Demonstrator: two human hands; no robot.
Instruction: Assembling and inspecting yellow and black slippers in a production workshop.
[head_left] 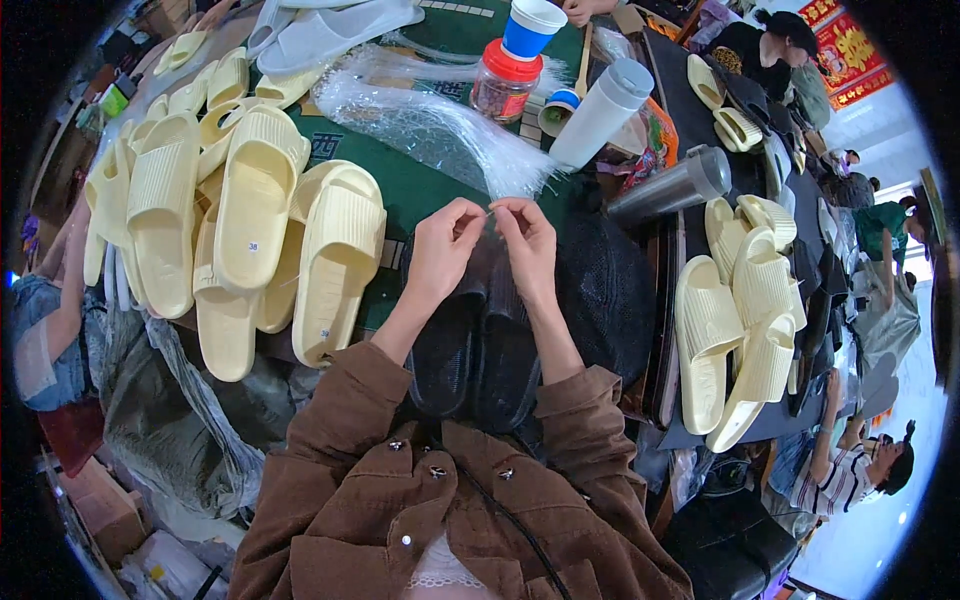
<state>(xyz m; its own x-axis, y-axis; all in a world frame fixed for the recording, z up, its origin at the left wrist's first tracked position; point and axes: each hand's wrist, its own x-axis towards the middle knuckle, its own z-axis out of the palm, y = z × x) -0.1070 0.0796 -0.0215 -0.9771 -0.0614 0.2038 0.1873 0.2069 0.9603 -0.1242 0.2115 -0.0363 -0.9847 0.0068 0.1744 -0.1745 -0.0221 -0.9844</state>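
Observation:
My left hand [449, 246] and my right hand [526, 243] meet in front of me, thumb and forefinger of each closed in a pinch. Between the fingertips runs a thin strand, too fine to make out fully. Below the hands lies a pair of black slide slippers [443, 357], side by side against my brown jacket, partly hidden by my wrists. Just beyond my fingertips a loose bundle of clear plastic strands [420, 120] spreads over the green table mat [420, 200].
Cream slide slippers [262, 200] are heaped at left, with more [735, 325] on the dark table at right. Pale grey slippers [335, 35] lie at the back. A red-lidded jar [503, 85], a white bottle [603, 112] and a steel tumbler [670, 186] stand beyond my right hand. Other people sit nearby.

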